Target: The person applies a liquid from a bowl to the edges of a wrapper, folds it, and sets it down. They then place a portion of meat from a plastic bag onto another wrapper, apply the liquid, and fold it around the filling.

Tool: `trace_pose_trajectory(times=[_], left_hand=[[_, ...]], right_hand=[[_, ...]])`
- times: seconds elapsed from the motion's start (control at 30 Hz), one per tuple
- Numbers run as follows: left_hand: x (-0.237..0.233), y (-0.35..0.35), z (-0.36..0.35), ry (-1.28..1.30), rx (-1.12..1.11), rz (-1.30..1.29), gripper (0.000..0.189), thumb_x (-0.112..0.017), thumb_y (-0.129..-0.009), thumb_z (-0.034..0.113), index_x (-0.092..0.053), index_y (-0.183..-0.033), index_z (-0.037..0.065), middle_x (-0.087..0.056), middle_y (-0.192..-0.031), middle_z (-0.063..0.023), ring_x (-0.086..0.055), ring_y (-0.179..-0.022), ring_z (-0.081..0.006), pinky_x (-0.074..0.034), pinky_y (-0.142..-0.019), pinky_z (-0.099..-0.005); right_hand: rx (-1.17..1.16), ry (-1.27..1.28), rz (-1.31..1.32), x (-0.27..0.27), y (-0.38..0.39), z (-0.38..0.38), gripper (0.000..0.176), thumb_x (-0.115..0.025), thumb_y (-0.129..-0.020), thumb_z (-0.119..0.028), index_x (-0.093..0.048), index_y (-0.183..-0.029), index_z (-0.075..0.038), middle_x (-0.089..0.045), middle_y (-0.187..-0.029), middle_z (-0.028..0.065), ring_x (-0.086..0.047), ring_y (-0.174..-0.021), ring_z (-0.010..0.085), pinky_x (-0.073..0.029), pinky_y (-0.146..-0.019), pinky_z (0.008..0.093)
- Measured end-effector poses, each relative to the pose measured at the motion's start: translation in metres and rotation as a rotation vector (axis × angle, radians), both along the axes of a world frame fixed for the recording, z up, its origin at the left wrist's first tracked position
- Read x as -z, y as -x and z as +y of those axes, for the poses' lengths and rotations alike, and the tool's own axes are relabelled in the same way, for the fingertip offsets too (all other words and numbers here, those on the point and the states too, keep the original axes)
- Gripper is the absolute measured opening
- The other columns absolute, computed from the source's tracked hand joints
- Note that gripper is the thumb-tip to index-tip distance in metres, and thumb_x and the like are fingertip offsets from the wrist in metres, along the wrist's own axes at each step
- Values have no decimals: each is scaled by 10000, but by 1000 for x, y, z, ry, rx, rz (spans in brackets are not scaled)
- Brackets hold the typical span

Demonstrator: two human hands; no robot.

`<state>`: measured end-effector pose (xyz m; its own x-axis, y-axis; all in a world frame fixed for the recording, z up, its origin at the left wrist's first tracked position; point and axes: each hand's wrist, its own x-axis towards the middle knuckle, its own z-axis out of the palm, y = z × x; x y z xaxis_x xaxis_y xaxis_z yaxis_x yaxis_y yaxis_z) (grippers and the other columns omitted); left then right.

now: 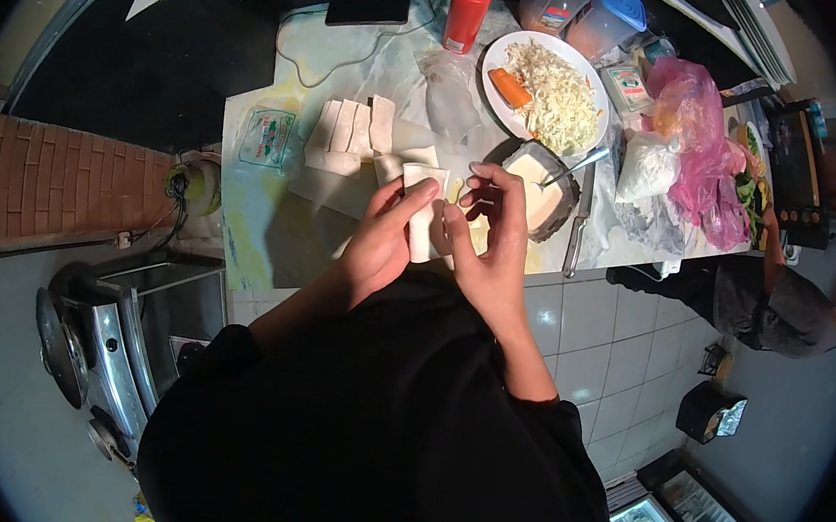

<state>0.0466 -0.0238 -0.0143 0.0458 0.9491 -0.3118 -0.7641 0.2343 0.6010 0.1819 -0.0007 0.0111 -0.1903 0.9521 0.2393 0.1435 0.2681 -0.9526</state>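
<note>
My left hand grips a flat, pale folded pastry wrapper, its thumb across the upper part. Close on the right side of that wrapper is my right hand, with fingers bent and apart and nothing visible between them. Beyond my hands, several pale pastry strips lie side by side and partly overlapping on the table. A dark bowl of creamy liquid stands just past my right fingers, a spoon leaning in it. What lies under my hands is partly hidden.
Behind the bowl is a white plate with shredded vegetables and a carrot piece. A knife lies right of the bowl. A red squeeze bottle, phone and pink plastic bag sit farther back. Another person stands at right.
</note>
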Motion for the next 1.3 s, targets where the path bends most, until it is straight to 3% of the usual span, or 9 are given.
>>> trace_pose_trajectory(times=[0.07,0.13,0.23,0.43,0.63,0.7,0.8,0.9,1.3], left_hand=[[16,5,0,10,18,-51,238,-542,-1024,154,-578,-1222,25,-637,-1100,-51,-606,-1032,-126,-487,-917,-309],[21,7,0,18,35,-100,235,-575,-1010,140,-589,-1214,24,-640,-1107,-53,-613,-1034,-124,-495,-908,-310],[17,6,0,48,31,-126,227,-575,-1009,138,-591,-1206,26,-638,-1101,-48,-613,-1027,-122,-499,-900,-307],[13,7,-2,9,62,-86,227,-562,-1013,135,-587,-1208,22,-633,-1120,-51,-612,-1051,-129,-504,-912,-310],[9,4,-3,-16,76,-137,223,-567,-1007,132,-586,-1199,21,-630,-1132,-55,-612,-1065,-138,-504,-919,-310],[-3,0,-2,60,48,5,174,-519,-1033,207,-585,-1131,78,-600,-980,7,-573,-909,-89,-487,-808,-284],[2,2,-3,28,88,-13,172,-515,-1035,212,-586,-1115,77,-600,-951,4,-583,-893,-91,-492,-801,-285],[7,6,-3,13,116,-131,176,-591,-994,153,-596,-1137,51,-612,-989,-12,-584,-909,-97,-497,-822,-278],[1,3,-4,38,150,-136,191,-600,-986,156,-595,-1138,40,-608,-972,-8,-597,-898,-98,-516,-788,-286]], right_hand=[[25,4,12,-5,-3,-4,354,-673,-851,-34,-577,-1191,-16,-519,-1061,128,-546,-885,213,-460,-766,315],[32,-136,-209,-9,-9,-5,294,-671,-853,-41,-638,-1145,-45,-513,-1075,136,-541,-914,241,-460,-785,328],[49,-258,-278,-5,-11,-10,260,-673,-851,-66,-686,-1110,-78,-507,-1117,145,-534,-941,270,-458,-806,355],[36,-325,-376,-5,-14,-15,301,-683,-841,-111,-699,-1142,-103,-511,-1164,149,-532,-962,276,-456,-804,386],[49,-364,-403,-6,-14,-19,317,-687,-839,-114,-700,-1156,-113,-512,-1156,146,-531,-964,278,-460,-788,384],[52,-343,-385,-4,-14,-20,322,-685,-840,-113,-697,-1162,-113,-512,-1154,146,-531,-964,278,-460,-788,383],[52,-328,-370,-3,-15,-20,332,-681,-842,-111,-692,-1173,-111,-510,-1150,147,-530,-962,277,-459,-789,382],[50,-322,-357,-4,-15,-20,337,-674,-844,-105,-687,-1181,-102,-507,-1146,149,-528,-958,274,-457,-796,378],[62,-310,-314,-8,-15,-20,344,-657,-842,-82,-684,-1185,-76,-502,-1143,149,-523,-940,256,-450,-813,365]])
